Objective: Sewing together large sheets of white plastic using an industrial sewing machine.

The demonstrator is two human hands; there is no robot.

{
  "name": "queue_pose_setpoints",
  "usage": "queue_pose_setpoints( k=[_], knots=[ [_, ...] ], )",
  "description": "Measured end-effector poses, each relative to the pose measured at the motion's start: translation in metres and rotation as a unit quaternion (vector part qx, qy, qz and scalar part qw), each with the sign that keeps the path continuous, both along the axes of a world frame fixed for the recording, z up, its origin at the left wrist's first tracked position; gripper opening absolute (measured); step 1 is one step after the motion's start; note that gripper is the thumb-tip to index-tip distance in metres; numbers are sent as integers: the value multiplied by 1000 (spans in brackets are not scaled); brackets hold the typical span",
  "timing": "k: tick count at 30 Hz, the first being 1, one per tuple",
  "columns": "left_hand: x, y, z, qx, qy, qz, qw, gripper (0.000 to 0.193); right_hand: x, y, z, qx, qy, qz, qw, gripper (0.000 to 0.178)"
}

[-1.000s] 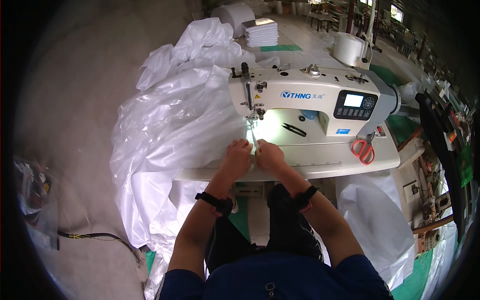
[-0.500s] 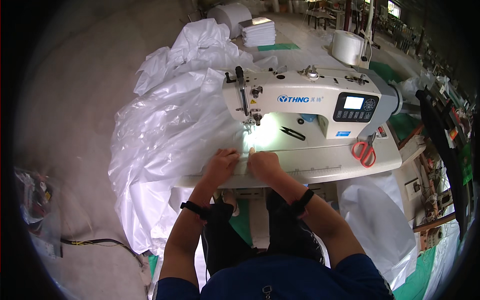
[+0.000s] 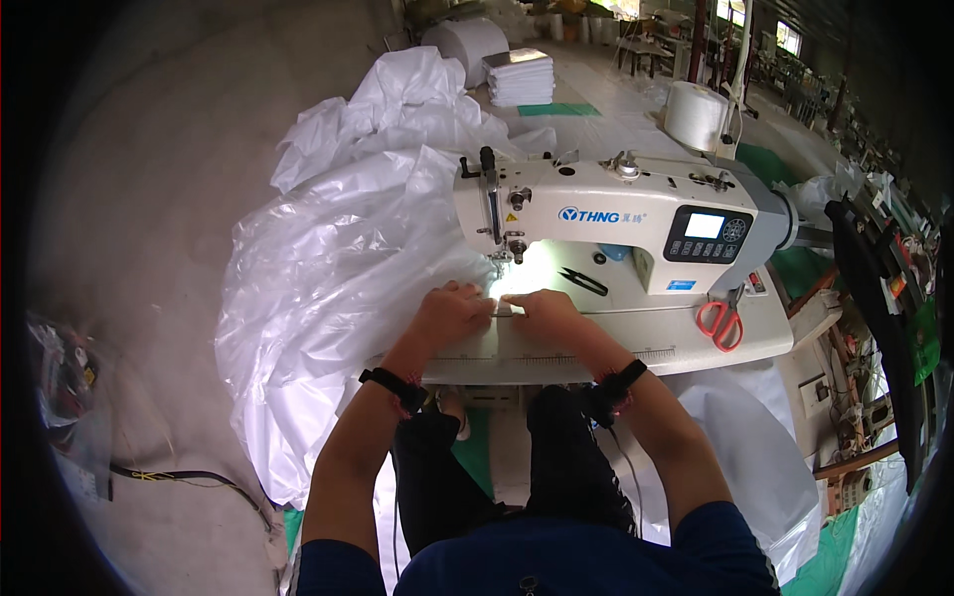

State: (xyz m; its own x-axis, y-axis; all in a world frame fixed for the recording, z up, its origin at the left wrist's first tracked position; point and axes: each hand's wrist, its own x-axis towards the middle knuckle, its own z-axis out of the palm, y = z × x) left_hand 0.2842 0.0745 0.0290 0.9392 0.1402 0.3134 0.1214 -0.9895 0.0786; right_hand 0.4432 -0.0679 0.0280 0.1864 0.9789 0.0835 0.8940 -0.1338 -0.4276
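A glossy white plastic sheet (image 3: 338,248) lies in a crumpled heap over the left side of the sewing machine (image 3: 576,204). Its edge reaches the presser foot, where the lamp makes a bright glare. Just in front of the needle, my left hand (image 3: 453,313) is closed on the sheet, fingers bent and pressed down. My right hand (image 3: 545,314) faces it from the right, index finger reaching to the sheet's edge and the other fingers curled. The glare hides exactly what its fingertips pinch. Both hands rest at the machine bed (image 3: 616,328).
Black thread snips (image 3: 583,281) and red-handled scissors (image 3: 719,325) lie on the bed, right of my hands. A thread cone (image 3: 694,116) stands behind the machine. Folded white sheets (image 3: 520,79) and a large white roll (image 3: 467,50) are farther back. More white plastic (image 3: 740,427) hangs below right.
My right hand has turned more sideways, its index finger now pointing left at the sheet's edge. My left hand has shifted slightly and lies flatter on the sheet. The whole view has moved a little.
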Motion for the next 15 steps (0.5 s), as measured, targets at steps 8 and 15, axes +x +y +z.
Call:
queue_pose_setpoints(
  k=[8, 15],
  knots=[
    [11, 3, -9, -44, -68, 17, 997, 15, 11, 10, -10, 45, -42, 26, 998, 22],
    [15, -4, -8, -93, -69, 51, 992, 22, 22, 27, -33, 157, -29, 72, 985, 16]
  ],
)
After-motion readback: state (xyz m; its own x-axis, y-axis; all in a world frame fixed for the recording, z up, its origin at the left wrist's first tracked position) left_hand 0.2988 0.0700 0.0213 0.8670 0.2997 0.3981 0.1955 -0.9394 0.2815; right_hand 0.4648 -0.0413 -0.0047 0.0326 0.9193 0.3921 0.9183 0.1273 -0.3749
